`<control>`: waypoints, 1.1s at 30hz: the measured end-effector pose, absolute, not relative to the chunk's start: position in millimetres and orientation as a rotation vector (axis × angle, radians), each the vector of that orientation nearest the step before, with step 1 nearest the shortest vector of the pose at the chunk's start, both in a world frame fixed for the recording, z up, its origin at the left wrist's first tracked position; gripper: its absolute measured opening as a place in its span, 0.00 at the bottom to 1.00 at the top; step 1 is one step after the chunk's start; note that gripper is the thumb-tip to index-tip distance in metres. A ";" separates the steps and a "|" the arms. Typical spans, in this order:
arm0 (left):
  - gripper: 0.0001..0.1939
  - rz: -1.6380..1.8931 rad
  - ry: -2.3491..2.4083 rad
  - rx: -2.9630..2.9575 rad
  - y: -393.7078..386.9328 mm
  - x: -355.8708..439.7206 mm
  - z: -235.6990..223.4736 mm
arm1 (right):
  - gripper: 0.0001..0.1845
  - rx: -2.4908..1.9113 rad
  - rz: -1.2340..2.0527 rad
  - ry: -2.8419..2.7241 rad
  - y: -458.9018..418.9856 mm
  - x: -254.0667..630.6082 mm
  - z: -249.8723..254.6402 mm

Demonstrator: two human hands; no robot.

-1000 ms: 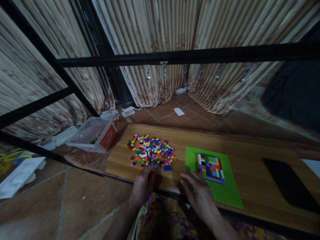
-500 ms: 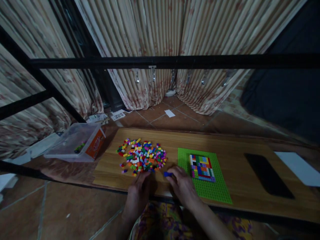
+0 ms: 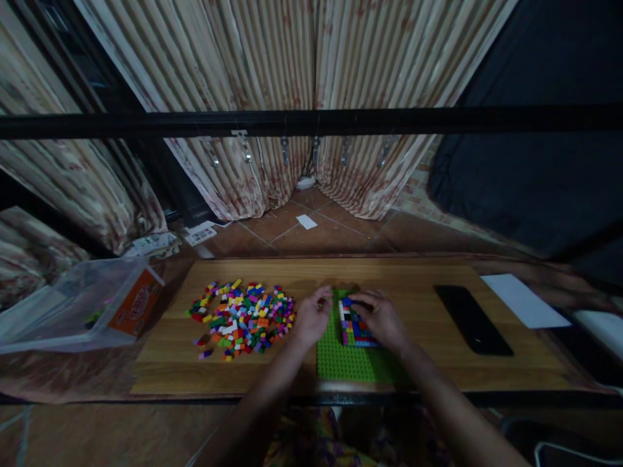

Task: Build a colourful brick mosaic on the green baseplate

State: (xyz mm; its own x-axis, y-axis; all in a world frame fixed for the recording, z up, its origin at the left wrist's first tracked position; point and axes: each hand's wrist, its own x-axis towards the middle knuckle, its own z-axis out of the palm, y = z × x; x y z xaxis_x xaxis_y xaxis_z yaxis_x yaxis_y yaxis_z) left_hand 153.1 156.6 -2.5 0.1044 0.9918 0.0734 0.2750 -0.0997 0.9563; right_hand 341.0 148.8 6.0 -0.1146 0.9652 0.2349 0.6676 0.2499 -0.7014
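Note:
A green studded baseplate [image 3: 341, 366] lies on the wooden board, carrying a flat patchwork of colourful toy bricks [image 3: 346, 327]. My right hand [image 3: 384, 319] reaches over this patchwork from the right and covers much of it. Its fingertips are closed on a blue toy brick [image 3: 349, 302] at the patchwork's far left corner; whether the brick touches the patchwork is unclear. Beside the plate's left edge is my left hand [image 3: 312, 319], fingers loosely curved and apart, nothing visible in them. Left of it spreads a pile of loose toy bricks [image 3: 248, 318].
On the wooden board [image 3: 170, 363] a black phone-like slab [image 3: 472, 319] lies to the right, near a white sheet [image 3: 523, 299]. A clear plastic box [image 3: 73, 305] with an orange label stands at the left. A black bar [image 3: 389, 121] crosses beyond the board.
My right hand has carried the blue brick from beside the pile onto the patchwork. My left hand has left the pile's near edge for the baseplate's left edge. The view has shifted right.

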 end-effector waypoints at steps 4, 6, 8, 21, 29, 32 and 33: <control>0.16 0.995 1.279 1.516 171.9 162.0 -5.3 | 0.09 -1.407 0.578 -1.876 150.1 337.4 5.4; 0.16 0.969 1.276 1.510 174.3 162.6 -2.6 | 0.09 -1.380 0.592 -1.888 151.1 336.8 6.7; 0.16 0.944 1.271 1.504 176.0 163.0 0.6 | 0.08 -1.368 0.606 -1.888 152.2 336.8 7.9; 0.17 0.876 1.345 1.463 183.0 173.6 4.6 | 0.10 -1.391 0.753 -1.872 158.2 339.5 13.7; 0.16 0.826 1.425 1.460 187.3 177.2 3.3 | 0.10 -1.554 0.889 -1.858 165.2 341.1 18.6; 0.16 0.837 1.447 1.467 184.5 179.7 6.9 | 0.10 -1.554 0.898 -1.829 164.5 339.4 19.2; 0.16 0.848 1.455 1.470 183.1 180.7 8.6 | 0.10 -1.547 0.896 -1.825 163.6 338.7 19.8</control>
State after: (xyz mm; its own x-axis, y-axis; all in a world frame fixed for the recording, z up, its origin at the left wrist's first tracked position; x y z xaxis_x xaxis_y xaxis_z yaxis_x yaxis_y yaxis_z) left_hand 180.7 183.1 8.6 0.0821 0.9907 -0.1087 0.3934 0.0680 0.9168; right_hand 338.7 163.6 19.8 -0.1610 0.9869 0.0065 0.5985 0.1029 -0.7945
